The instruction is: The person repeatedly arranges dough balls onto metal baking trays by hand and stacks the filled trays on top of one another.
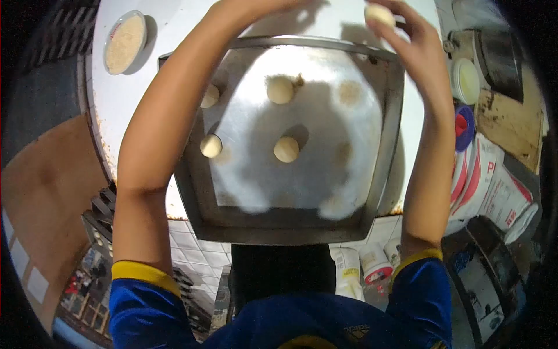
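Left hand (286,4): reached beyond the tray (314,189), cut off; fingers couldn't be judged.
Right hand (411,36): bent near its far right corner, fingers curled round a ball (379,15).
Tray: held four balls (280,89).
Bowl (107,53): held crumbs (125,44).

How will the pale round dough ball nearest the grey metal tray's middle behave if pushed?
The dough ball would probably roll, being round on the flat metal tray. Its smooth, doughy surface suggests softness, so pinching might dent it. The raised rim should stop gentle rolling.
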A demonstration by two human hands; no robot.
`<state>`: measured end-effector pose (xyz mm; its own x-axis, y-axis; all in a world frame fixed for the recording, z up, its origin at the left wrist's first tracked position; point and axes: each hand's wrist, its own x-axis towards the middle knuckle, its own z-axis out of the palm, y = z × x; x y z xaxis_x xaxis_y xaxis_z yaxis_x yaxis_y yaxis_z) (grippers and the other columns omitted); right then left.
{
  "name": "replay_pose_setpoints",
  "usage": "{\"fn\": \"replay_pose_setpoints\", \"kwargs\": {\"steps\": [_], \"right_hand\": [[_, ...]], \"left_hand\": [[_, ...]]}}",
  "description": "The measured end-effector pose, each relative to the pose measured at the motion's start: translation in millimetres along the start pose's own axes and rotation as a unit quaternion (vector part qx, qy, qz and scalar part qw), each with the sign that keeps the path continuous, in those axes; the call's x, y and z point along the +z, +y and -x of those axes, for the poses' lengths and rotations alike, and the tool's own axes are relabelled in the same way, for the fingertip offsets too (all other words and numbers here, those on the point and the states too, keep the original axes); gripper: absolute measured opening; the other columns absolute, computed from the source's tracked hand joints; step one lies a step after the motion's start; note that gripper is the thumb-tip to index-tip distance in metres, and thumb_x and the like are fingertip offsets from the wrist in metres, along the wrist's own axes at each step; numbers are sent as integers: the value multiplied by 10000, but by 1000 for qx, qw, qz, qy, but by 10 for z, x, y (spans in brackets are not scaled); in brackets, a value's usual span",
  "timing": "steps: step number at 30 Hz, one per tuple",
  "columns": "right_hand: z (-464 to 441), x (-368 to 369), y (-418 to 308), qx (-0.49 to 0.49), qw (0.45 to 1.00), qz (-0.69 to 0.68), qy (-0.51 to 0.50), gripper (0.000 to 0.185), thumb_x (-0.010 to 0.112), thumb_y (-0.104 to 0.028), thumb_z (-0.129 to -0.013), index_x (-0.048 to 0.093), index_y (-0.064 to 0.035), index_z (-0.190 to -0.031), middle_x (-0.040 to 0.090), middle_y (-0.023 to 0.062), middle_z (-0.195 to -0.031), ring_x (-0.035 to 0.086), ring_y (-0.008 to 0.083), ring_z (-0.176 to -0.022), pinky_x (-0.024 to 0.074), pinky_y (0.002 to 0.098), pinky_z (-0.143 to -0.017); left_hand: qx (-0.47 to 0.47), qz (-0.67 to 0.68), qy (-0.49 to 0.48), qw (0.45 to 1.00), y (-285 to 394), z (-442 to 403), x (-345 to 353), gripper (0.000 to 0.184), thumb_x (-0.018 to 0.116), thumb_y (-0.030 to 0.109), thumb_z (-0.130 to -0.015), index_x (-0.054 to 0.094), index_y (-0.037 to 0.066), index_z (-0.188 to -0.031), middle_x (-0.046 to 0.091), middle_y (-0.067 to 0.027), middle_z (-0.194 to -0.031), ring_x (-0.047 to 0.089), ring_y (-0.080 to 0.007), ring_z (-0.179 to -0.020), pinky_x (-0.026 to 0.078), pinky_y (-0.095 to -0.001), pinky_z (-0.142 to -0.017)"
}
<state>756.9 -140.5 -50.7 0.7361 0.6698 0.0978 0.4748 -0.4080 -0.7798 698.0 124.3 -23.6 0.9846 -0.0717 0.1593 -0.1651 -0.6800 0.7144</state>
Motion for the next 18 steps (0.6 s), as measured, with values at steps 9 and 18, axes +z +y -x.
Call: {"fn": "replay_pose_setpoints", "kwargs": {"steps": [9, 18], "right_hand": [[2216, 629, -610, 194, 981, 19, -6, 427, 817, 9, -833, 740, -62, -1246, 687, 160, -1263, 673, 372, -1177, 573, 407, -991], [2425, 1120, -502, 69, 968, 236, -53, 762, 727, -318, -972, 431, 54, -1567, 388, 250, -1647, 395, 439, -1513, 375, 504, -1231]], "left_hand": [[201, -7, -245, 948, 329, 641, 1212, 349, 723, 20, -862, 704, 58, -1208, 632, -138, -1303, 603, -370, -1258, 505, -464, -1088], [267, -86, -169, 945, 92, 928, 1600, 712, 751, 23, -828, 515, 4, -1499, 518, -179, -1546, 481, -373, -1454, 437, -454, -1213]]}}
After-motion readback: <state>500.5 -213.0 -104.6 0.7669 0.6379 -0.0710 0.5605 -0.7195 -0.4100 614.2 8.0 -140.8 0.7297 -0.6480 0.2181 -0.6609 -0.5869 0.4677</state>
